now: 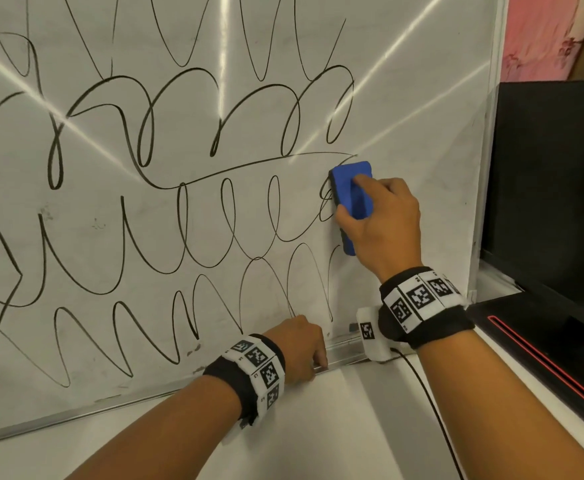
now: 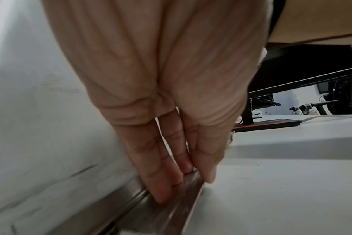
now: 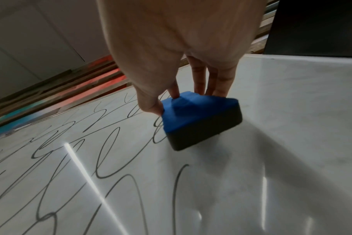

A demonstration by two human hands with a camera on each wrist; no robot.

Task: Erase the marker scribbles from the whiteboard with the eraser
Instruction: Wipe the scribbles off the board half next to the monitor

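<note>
A whiteboard (image 1: 411, 109) leans upright on a table, covered with looping black marker scribbles (image 1: 183, 209). My right hand (image 1: 363, 209) grips a blue eraser (image 1: 351, 192) with a dark felt pad and presses it flat on the board at the right end of the scribbles. In the right wrist view the eraser (image 3: 199, 117) sits under my thumb and fingers (image 3: 199, 82), and the board to its right is bare. My left hand (image 1: 301, 348) pinches the board's metal bottom frame (image 1: 346, 355), fingers (image 2: 163, 182) on the rail (image 2: 167, 211), thumb at its front edge.
A black monitor (image 1: 553, 185) stands right beside the board, its base (image 1: 543, 358) marked with a red stripe. The white tabletop (image 1: 318, 427) lies in front of the board. A thin black cable (image 1: 432, 403) runs from my right wrist across it.
</note>
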